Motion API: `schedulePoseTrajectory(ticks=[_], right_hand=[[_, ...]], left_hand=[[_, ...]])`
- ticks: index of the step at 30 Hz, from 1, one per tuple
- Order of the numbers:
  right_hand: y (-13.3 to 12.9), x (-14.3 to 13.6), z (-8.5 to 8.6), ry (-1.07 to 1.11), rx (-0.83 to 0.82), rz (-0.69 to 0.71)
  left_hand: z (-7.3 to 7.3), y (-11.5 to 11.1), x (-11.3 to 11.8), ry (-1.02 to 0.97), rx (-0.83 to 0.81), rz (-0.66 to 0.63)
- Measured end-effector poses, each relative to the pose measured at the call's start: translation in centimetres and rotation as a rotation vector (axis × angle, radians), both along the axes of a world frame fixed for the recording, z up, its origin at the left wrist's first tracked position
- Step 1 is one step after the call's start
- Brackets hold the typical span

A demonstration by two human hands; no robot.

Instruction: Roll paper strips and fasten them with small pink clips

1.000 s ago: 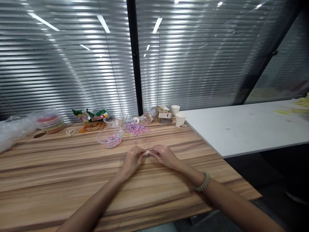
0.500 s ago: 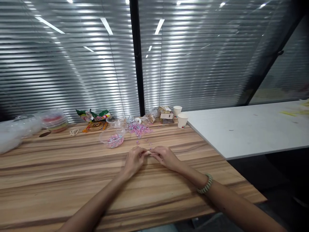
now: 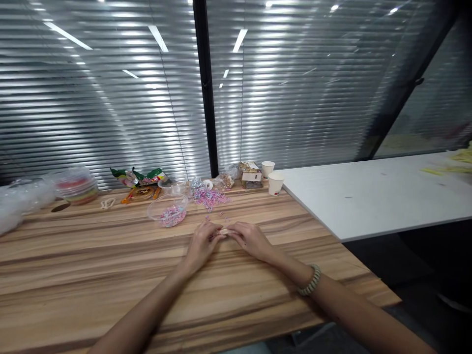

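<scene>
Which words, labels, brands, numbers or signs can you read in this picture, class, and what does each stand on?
None can be read.
Front paper cup: a small coloured mark, too small to read.
Rear paper cup: a small mark, too small to read.
Green packet: coloured markings, too blurred to read.
Small box: any print is too small to tell.

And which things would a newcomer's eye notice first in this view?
Probably the left hand and right hand, close together over the wooden table, holding a small pale piece. Beyond them lies a pink-and-purple heap, with a clear bowl of similar bits to its left. Bright slatted blinds stand behind.
</scene>
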State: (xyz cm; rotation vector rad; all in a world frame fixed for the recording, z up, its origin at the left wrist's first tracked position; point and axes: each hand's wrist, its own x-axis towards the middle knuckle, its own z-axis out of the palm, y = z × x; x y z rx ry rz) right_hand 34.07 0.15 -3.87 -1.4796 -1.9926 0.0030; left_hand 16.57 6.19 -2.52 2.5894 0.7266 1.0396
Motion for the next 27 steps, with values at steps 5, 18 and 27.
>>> schedulePoseTrajectory(ticks=[5, 18, 27], right_hand=[[0.02, 0.04, -0.08, -0.009, 0.001, -0.01], [-0.02, -0.04, 0.0, -0.01, -0.052, -0.051], [0.0, 0.02, 0.04, -0.004, -0.033, -0.037]], left_hand=[[-0.2, 0.12, 0.06, -0.005, 0.001, 0.029], [-0.27, 0.13, 0.01, 0.015, -0.003, 0.056], [-0.15, -0.09, 0.19, 0.015, 0.016, 0.083]])
